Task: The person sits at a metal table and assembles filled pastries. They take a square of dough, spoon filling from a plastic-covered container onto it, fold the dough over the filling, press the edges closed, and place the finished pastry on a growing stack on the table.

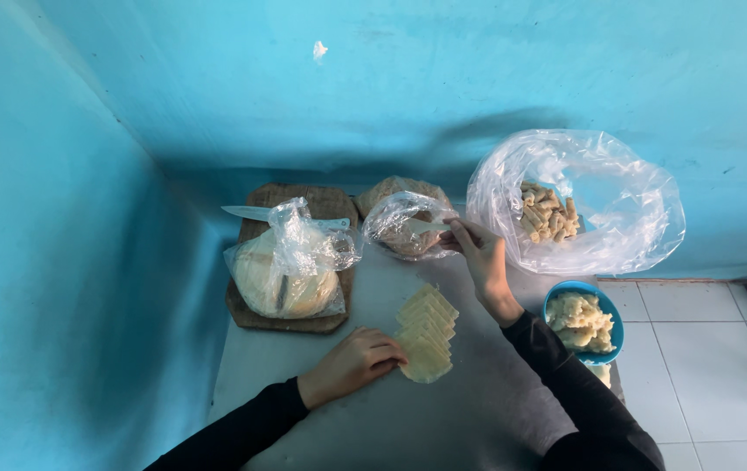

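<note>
— So where do things stand?
— Left hand (pixel 351 365) rests curled on the table (pixel 443 410), fingers touching the near end of the wrapper row (pixel 426 333). Right hand (pixel 480 259) reaches to the small bag (pixel 404 225), fingers pinched on its edge.
— Next move?
— Likely drawing something from that bag toward the row; it calls for a light pinch, as the thin plastic may drag along.

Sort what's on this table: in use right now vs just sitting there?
In use: left hand on row of pale wrapper sheets; right hand at small plastic bag.

Idle: bagged dough stack, knife, wooden board, bag of rolls, blue bowl.
</note>
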Action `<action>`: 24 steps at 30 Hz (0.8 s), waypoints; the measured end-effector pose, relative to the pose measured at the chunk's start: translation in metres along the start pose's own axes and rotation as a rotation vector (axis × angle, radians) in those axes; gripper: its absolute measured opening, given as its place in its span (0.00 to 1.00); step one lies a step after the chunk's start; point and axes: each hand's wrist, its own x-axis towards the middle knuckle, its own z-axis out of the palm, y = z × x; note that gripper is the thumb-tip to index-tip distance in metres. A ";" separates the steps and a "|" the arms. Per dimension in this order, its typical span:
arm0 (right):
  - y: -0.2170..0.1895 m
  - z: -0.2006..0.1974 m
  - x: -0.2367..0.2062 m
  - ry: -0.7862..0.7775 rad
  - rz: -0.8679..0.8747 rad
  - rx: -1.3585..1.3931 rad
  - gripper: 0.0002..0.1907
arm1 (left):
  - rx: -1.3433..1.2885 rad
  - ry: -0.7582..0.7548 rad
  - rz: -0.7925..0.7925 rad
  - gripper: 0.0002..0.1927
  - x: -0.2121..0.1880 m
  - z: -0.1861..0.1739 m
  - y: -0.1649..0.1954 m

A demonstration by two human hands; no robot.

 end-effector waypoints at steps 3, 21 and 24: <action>0.001 0.000 0.001 0.037 0.006 0.062 0.17 | 0.001 0.025 0.008 0.09 0.000 0.000 0.001; -0.022 -0.023 -0.084 0.177 0.010 0.253 0.14 | 0.022 0.058 -0.019 0.08 -0.001 -0.002 0.008; -0.017 -0.028 -0.126 0.155 0.108 0.210 0.15 | 0.010 0.085 -0.021 0.07 -0.002 -0.005 0.013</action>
